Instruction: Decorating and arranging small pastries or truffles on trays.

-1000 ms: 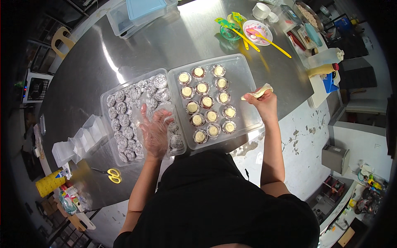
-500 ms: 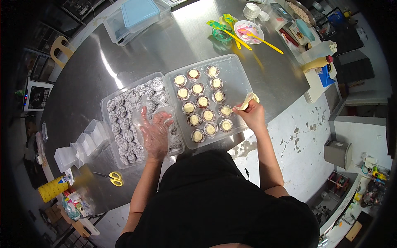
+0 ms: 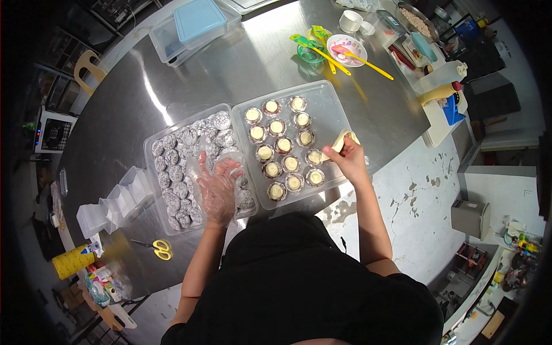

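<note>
My right hand (image 3: 352, 163) is closed around a piping bag (image 3: 345, 138) of pale cream. Its lower end is beside a cream-topped dark cookie (image 3: 314, 157) at the right of the clear plastic tray (image 3: 328, 109); whether it touches is hidden by my fingers. Several such cookies, each with a round cream dollop, stand in columns there. My left hand (image 3: 217, 192), in a clear plastic glove, hovers with fingers apart over the neighbouring clear tray (image 3: 150, 172). That one is packed with sugar-dusted crinkle cookies (image 3: 174, 201), partly covered by the hand.
Yellow-handled scissors (image 3: 162, 249) and white paper liners (image 3: 123, 198) lie at the left. Toward the back are a bowl with a spatula (image 3: 347, 50), a green bowl (image 3: 310, 54) and a blue-lidded container (image 3: 200, 20). The steel table's edge (image 3: 402, 146) runs along my right.
The piping bag in my right hand has tipped lower and its end is nearer the right-hand cookie. My left hand has barely moved; the view has shifted slightly.
</note>
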